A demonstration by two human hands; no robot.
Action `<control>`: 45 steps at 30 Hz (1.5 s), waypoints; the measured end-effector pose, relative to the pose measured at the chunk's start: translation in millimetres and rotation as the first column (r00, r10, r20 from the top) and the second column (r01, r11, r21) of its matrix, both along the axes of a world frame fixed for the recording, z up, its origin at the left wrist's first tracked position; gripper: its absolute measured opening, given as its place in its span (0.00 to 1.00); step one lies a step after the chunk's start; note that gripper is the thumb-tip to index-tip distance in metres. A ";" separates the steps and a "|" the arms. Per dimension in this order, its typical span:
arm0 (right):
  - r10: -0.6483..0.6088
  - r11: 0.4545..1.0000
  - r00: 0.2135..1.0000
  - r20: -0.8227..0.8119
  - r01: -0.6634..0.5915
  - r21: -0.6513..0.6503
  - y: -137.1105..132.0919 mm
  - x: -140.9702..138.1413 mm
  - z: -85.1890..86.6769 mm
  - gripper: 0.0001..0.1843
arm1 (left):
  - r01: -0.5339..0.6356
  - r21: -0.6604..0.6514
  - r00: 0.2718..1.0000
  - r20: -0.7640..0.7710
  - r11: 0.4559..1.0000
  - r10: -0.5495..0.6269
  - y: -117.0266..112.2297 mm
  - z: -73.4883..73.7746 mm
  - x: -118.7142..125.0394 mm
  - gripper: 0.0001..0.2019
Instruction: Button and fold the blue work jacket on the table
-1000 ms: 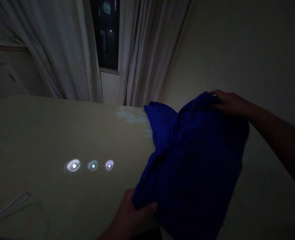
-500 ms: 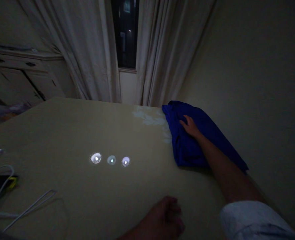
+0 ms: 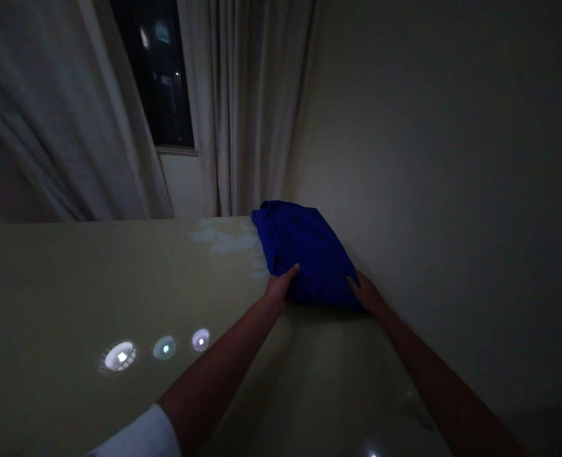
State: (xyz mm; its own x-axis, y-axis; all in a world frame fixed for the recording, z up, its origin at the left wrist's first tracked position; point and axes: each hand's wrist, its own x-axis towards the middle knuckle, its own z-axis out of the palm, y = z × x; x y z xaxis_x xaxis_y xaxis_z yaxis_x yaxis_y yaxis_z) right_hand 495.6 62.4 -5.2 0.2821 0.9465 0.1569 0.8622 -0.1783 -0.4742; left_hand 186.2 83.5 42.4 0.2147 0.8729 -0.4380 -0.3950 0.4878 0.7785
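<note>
A folded piece of dark blue cloth [image 3: 309, 247] lies at the far right of the table, against the wall. My left hand [image 3: 281, 284] grips its near left corner, thumb on top and the fingers hidden underneath. At the near right corner, my right hand [image 3: 366, 292] holds the cloth's edge, with the thumb on the upper side and the other fingers partly out of sight. Both arms are stretched forward over the table. The cloth's exact kind cannot be made out in the dim light.
The glossy pale table [image 3: 95, 279] mirrors several round lights. A leaf pattern [image 3: 224, 238] shows near its far edge. Beyond stand long curtains [image 3: 238, 108] around a dark window [image 3: 160, 76]. A plain wall [image 3: 428, 158] borders the right side.
My left hand has reached forward from the near edge and taken the cloth's left corner. My right hand has shifted from the cloth's top to its right corner. The view has swung right.
</note>
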 end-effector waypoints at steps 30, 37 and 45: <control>0.073 0.997 0.980 -0.183 -0.077 -0.020 10.1 -69.4 8.9 0.44 | 0.883 0.159 0.096 -0.982 0.442 0.160 -173.5 -14.0 -152.8 0.57; 0.290 0.957 0.950 -0.112 -0.289 0.028 25.8 -167.7 -16.6 0.36 | 0.914 0.065 -0.065 -0.951 0.401 0.303 -96.7 -22.6 -270.5 0.47; 0.382 0.923 0.924 0.030 -0.379 -0.071 116.9 -416.2 1.8 0.30 | 0.447 0.150 -0.411 -0.841 0.882 0.351 -2.1 -10.0 -453.9 0.37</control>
State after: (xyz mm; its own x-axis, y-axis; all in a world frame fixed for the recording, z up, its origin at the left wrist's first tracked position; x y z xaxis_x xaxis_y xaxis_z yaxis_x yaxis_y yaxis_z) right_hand 79.3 179.3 -3.5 -0.1067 0.9895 0.0978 0.8900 0.1389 -0.4342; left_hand -267.7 81.4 32.4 -0.0459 0.9831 0.1775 0.9989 0.0464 0.0011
